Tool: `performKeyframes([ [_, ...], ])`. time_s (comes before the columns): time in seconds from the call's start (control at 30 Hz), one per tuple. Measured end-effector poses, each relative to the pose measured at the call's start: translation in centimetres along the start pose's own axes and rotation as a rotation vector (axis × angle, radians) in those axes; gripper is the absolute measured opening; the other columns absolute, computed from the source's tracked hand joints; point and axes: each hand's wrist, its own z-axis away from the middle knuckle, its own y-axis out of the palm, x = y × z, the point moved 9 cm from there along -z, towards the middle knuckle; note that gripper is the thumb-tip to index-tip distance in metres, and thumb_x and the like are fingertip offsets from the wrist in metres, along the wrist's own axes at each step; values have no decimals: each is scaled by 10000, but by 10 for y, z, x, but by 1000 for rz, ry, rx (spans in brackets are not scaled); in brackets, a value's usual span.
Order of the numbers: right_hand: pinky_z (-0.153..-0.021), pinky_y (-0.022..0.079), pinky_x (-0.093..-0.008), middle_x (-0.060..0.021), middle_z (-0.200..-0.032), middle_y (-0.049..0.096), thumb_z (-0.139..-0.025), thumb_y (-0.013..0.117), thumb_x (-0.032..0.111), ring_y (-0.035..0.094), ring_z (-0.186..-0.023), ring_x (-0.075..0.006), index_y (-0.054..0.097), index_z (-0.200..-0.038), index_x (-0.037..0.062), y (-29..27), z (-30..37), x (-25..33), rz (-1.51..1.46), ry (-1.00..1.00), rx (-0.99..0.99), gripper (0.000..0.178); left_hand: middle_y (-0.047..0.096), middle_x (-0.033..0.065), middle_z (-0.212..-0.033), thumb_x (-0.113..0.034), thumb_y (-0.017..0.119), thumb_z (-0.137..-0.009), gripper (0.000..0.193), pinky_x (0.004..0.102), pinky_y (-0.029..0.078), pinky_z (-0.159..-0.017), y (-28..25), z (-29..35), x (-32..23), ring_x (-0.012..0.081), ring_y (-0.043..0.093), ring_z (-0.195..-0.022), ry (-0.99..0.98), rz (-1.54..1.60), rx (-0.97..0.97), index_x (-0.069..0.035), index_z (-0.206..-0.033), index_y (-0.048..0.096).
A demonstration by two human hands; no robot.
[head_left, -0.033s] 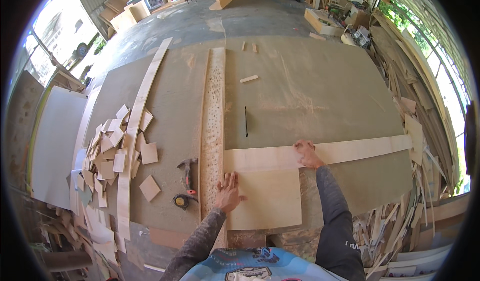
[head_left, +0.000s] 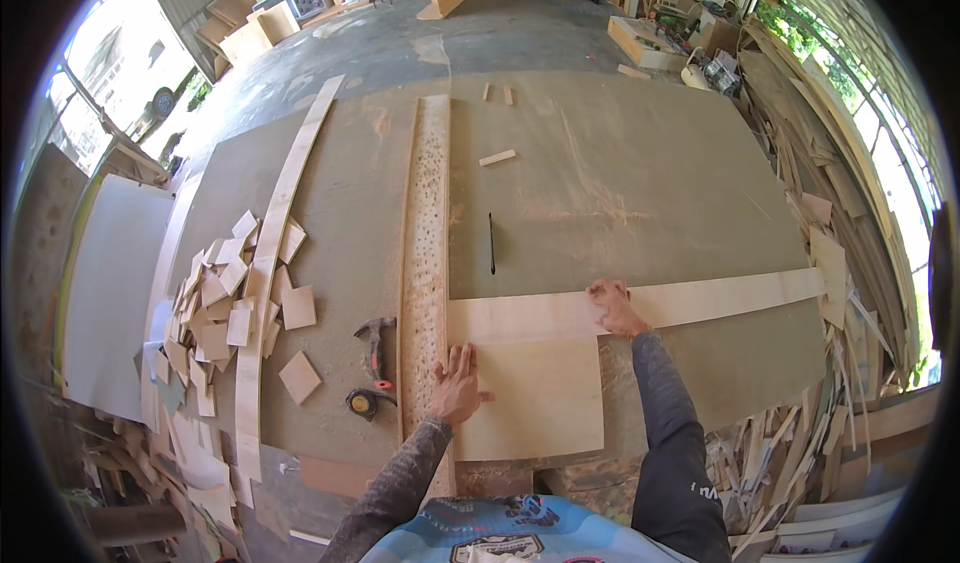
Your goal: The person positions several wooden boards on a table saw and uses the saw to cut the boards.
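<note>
My left hand [head_left: 457,388] lies with fingers stretched out and thumb apart, where a long sawdust-covered wooden strip [head_left: 424,233] meets a pale squarish plywood piece [head_left: 535,403]. Against the far edge of that piece runs a long light plywood strip [head_left: 730,301], crosswise to the right. My right hand [head_left: 615,308] rests on this strip with its fingers bent but apart, near the plywood piece's far right corner; its fingertips are partly hidden. Left of the sawdust-covered strip lie a claw hammer [head_left: 376,351] with a red and black handle and a tape measure [head_left: 362,403]. A thin black pen-like stick [head_left: 491,244] lies beyond my hands.
Small plywood squares [head_left: 215,303] are heaped at the left, around another long strip [head_left: 285,198]. Small wooden offcuts [head_left: 497,159] lie on the large brown board [head_left: 620,173]. Scrap wood [head_left: 790,453] crowds the right side; a wooden box [head_left: 648,45] stands at the far right.
</note>
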Motion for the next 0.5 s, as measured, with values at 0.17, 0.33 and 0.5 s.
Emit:
performKeyframes([
  [0.17,-1072,352,-465,-40,-1322,501,-622,729,27,399,-1240,-341,690,-1145,119,6,5,6,103,-53,-94,532,329,174,-1588,-366,843,-738,1040,604,245,-1141,-14,-31,15,352,285,-1491,54,24,146,11,-1547,307],
  [0.33,-1083,345,-482,-47,-1352,483,-647,684,27,392,-1252,-360,655,-1227,133,8,4,17,148,-4,-95,590,396,134,-1506,-347,984,-443,1289,599,290,-1127,-72,-78,20,334,353,-1443,176,-60,-151,4,-1511,353],
  [0.5,-1094,352,-495,-102,-1437,462,-692,671,5,390,-1331,-364,633,-1278,72,8,12,12,134,41,-86,592,421,118,-1451,-396,993,-387,1355,639,276,-1112,-70,-94,23,309,383,-1423,144,-38,19,-17,-1514,344],
])
